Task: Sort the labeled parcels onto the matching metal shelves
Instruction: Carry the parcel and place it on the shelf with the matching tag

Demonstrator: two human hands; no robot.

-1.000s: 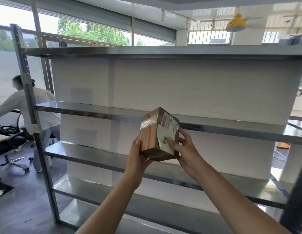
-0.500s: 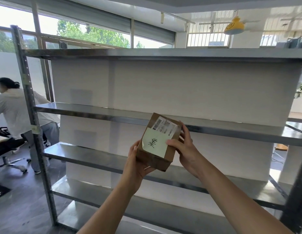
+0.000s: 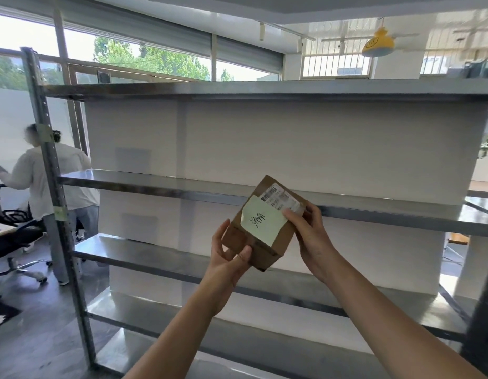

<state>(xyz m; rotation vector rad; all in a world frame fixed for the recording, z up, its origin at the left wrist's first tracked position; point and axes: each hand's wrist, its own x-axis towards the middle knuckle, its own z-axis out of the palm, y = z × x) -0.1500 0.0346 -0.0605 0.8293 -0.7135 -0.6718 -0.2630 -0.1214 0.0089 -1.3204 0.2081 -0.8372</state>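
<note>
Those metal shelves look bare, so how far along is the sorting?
Nothing looks shelved: every visible level of the metal shelves is bare. One parcel is held between left hand and right hand, its handwritten label facing up. Placing it remains.

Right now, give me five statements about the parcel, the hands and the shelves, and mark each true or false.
1. Both hands hold the parcel. True: the left hand takes its lower corner, the right hand its right edge.
2. The parcel rests on a shelf. False: it is held in the air in front of the rack.
3. A pale note with handwriting covers part of the parcel's face. True.
4. The parcel carries no barcode. False: a printed label with a barcode sits above the note.
5. The shelves in view hold several other parcels. False: no parcel shows on any shelf.
</note>
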